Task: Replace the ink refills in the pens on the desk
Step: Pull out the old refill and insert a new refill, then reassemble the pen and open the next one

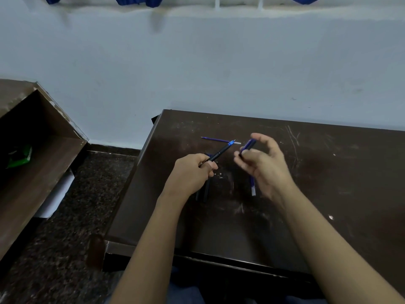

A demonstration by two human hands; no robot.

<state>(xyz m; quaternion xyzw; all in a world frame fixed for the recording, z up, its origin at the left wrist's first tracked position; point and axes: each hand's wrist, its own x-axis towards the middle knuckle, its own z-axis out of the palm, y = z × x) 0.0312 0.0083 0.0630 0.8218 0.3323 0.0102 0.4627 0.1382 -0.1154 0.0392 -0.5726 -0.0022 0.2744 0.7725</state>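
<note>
My left hand (pixel 194 172) grips a black pen (pixel 220 152) with a blue tip that points up and to the right. Just to its right, my right hand (pixel 264 163) holds a short blue pen part (pixel 247 147) between thumb and fingers. A thin blue ink refill (pixel 215 139) lies on the dark desk (pixel 328 183) behind both hands. Another blue refill (pixel 252 187) lies under my right hand, partly hidden. Black pens (pixel 205 190) lie below my left hand, mostly covered by it.
The desk's left edge (pixel 131 178) drops to a dark speckled floor. A brown wooden shelf unit (pixel 32 150) stands at the left with a green packet (pixel 19 155) inside. A pale blue wall rises behind the desk.
</note>
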